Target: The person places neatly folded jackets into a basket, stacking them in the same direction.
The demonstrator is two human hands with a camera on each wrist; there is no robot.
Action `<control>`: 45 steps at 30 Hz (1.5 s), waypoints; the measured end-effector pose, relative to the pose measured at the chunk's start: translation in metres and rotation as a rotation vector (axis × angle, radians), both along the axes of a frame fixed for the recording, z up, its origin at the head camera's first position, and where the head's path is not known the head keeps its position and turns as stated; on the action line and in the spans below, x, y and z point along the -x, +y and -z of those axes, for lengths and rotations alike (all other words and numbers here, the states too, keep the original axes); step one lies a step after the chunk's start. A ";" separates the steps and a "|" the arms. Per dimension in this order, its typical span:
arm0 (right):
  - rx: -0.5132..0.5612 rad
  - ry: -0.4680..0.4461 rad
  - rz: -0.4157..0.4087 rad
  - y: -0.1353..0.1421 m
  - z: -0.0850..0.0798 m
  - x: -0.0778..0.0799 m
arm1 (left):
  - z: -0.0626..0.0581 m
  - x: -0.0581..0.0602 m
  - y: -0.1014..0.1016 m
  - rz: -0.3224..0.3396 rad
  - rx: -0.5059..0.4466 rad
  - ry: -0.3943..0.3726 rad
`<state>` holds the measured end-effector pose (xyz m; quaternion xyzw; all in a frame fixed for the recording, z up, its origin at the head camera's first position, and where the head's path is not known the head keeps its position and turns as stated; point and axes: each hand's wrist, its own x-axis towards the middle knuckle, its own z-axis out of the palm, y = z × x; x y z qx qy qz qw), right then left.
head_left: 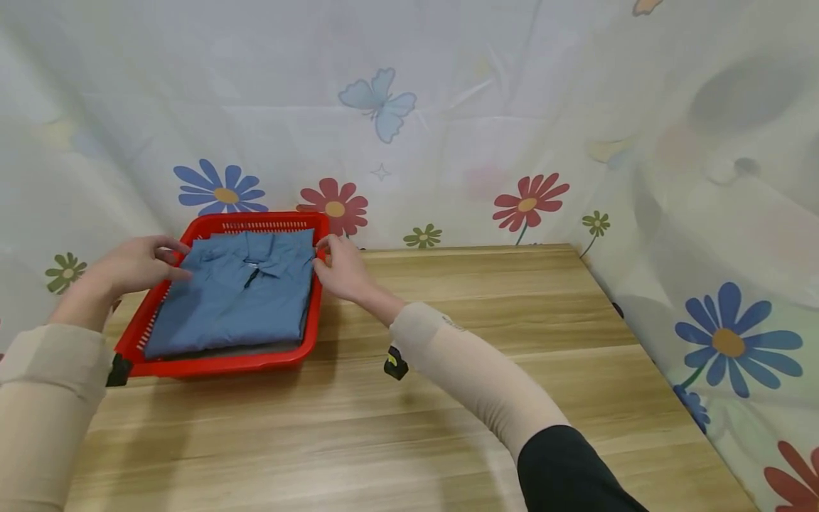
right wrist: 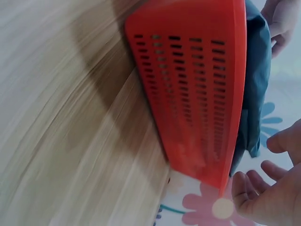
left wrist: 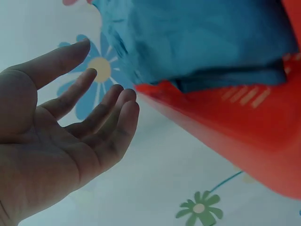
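Note:
A folded blue shirt (head_left: pixel 220 313) with its collar uppermost lies in a red plastic basket (head_left: pixel 217 367). Beneath its front edge shows a strip of grey cloth. My left hand (head_left: pixel 134 264) hovers at the basket's left rim, with thumb and fingers spread apart near the shirt's edge. On the opposite side, my right hand (head_left: pixel 345 269) has its fingertips right at the right rim, beside the collar end. The right wrist view shows those fingers (right wrist: pixel 247 186) loosely bent, holding nothing. In the left wrist view the palm (left wrist: pixel 51 155) faces up, bare of any object.
The basket stands at the left of a wooden table (head_left: pixel 512 341). Behind and to the right hangs a white curtain (head_left: pixel 448 156) printed with flowers and a butterfly. Small black devices (head_left: pixel 396 363) are strapped at the wrists.

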<state>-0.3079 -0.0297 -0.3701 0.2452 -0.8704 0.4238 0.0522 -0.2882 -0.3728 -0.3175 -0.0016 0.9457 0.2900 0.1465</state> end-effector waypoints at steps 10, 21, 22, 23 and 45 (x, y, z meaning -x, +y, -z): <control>-0.146 0.011 -0.006 0.029 0.009 -0.002 | -0.012 -0.011 0.056 0.121 0.090 0.184; -0.396 0.087 -0.027 0.056 0.014 -0.011 | -0.020 -0.031 0.112 0.217 0.107 0.293; -0.411 0.082 -0.024 0.059 0.014 -0.013 | -0.020 -0.033 0.117 0.222 0.106 0.297; -0.425 0.076 -0.023 0.061 0.014 -0.016 | -0.021 -0.036 0.122 0.231 0.104 0.299; -0.562 0.163 0.080 0.158 0.020 -0.051 | 0.017 -0.052 0.228 0.285 -0.073 0.441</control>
